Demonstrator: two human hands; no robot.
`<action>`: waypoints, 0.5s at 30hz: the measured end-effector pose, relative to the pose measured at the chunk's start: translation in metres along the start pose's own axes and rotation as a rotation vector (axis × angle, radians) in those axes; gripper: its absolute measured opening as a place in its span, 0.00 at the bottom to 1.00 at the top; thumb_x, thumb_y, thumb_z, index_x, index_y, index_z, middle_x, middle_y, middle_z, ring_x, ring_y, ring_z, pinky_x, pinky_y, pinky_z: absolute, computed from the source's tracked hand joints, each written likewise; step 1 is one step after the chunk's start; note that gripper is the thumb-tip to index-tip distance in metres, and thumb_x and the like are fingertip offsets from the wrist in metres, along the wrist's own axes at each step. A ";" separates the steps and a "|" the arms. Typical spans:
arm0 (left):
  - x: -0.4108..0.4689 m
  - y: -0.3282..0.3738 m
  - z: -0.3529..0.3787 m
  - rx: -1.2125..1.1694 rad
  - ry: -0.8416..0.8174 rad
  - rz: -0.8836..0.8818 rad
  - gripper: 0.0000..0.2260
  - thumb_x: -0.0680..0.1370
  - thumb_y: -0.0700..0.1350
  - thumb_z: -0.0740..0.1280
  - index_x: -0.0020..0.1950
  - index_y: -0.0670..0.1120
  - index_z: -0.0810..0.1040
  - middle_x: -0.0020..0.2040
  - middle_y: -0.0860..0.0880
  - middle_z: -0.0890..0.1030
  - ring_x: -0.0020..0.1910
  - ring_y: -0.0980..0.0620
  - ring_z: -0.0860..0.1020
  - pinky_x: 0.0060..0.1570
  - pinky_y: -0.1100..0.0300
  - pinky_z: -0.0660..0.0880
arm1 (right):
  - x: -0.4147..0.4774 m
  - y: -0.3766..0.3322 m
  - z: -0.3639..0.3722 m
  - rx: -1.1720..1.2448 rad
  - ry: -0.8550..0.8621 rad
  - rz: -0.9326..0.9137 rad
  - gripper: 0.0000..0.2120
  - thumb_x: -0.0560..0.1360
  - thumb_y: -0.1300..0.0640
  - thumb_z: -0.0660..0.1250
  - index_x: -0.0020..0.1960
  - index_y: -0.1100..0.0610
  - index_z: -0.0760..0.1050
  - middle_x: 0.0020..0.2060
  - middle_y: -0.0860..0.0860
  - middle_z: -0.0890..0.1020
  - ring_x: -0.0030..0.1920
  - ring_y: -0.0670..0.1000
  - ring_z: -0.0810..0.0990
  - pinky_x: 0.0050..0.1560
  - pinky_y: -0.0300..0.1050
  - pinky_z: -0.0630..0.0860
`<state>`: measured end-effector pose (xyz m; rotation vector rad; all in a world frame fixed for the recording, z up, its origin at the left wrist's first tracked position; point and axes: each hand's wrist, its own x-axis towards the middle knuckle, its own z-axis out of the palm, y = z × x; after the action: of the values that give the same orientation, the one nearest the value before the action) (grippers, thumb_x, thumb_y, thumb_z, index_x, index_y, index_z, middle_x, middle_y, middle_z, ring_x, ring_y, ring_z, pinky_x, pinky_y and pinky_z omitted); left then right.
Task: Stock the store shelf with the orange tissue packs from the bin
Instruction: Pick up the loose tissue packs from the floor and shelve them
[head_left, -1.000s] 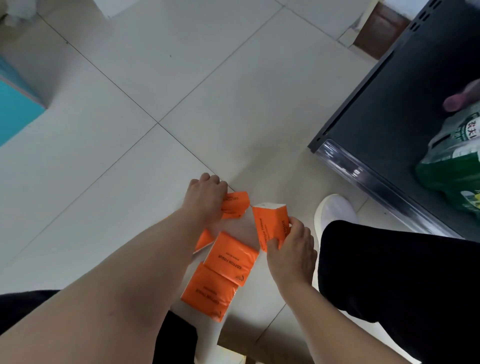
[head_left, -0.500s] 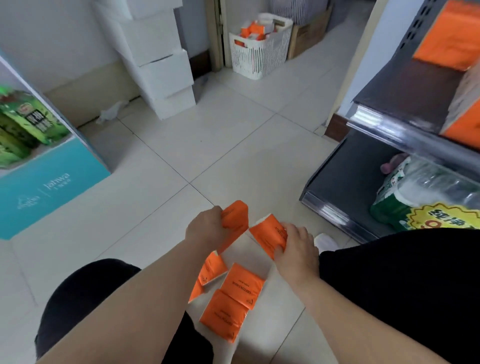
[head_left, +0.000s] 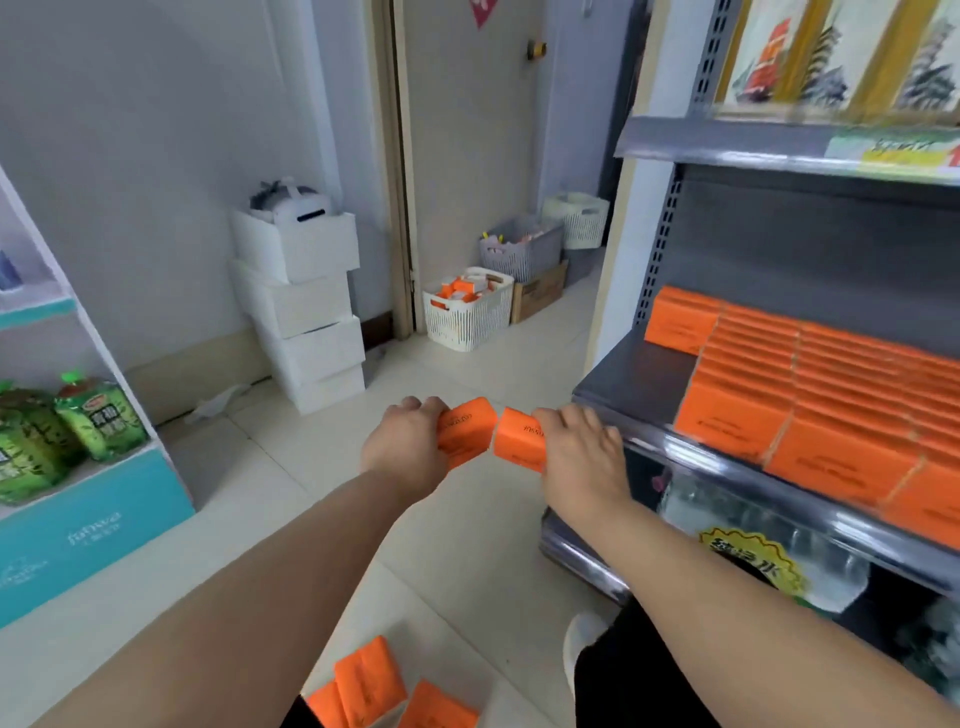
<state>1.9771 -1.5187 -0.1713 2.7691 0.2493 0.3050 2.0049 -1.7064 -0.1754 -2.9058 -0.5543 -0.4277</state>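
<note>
Tiled floor (head_left: 291, 467) below, shelf (head_left: 644, 379) on the right, and my left hand (head_left: 402, 444) and right hand (head_left: 579, 452) each grip an orange tissue pack (head_left: 467, 428), ends nearly touching.

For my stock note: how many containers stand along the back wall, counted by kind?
White stacked boxes: 4
Slatted baskets: 3
Cardboard box: 1
Total: 8, leaving out the unclear grey shape under the far basket.

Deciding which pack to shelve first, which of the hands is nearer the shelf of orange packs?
Right. The right hand, gripping a tissue pack, is beside the front corner of the shelf; the left hand, gripping a second pack, is farther left.
</note>
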 end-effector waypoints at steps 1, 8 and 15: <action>0.007 0.009 -0.007 -0.022 0.022 0.024 0.18 0.75 0.47 0.65 0.65 0.51 0.70 0.56 0.47 0.74 0.59 0.46 0.72 0.50 0.53 0.73 | 0.008 0.008 -0.011 -0.018 0.017 -0.006 0.26 0.71 0.61 0.66 0.68 0.50 0.66 0.59 0.52 0.71 0.62 0.55 0.67 0.57 0.50 0.65; 0.062 0.069 -0.012 -0.035 0.078 0.165 0.22 0.76 0.43 0.63 0.70 0.53 0.67 0.60 0.48 0.75 0.61 0.47 0.70 0.57 0.54 0.70 | 0.077 0.078 -0.050 -0.103 0.006 0.086 0.26 0.72 0.57 0.67 0.68 0.51 0.65 0.61 0.52 0.71 0.63 0.56 0.68 0.57 0.51 0.67; 0.144 0.112 0.021 -0.065 0.032 0.252 0.20 0.77 0.45 0.63 0.68 0.54 0.67 0.59 0.49 0.75 0.59 0.49 0.70 0.54 0.55 0.70 | 0.164 0.154 -0.029 -0.062 -0.077 0.220 0.26 0.70 0.65 0.66 0.67 0.54 0.67 0.59 0.55 0.71 0.63 0.58 0.69 0.61 0.53 0.71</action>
<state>2.1353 -1.5993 -0.1255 2.7329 -0.1017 0.4121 2.2027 -1.7985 -0.1126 -3.0087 -0.2298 -0.3089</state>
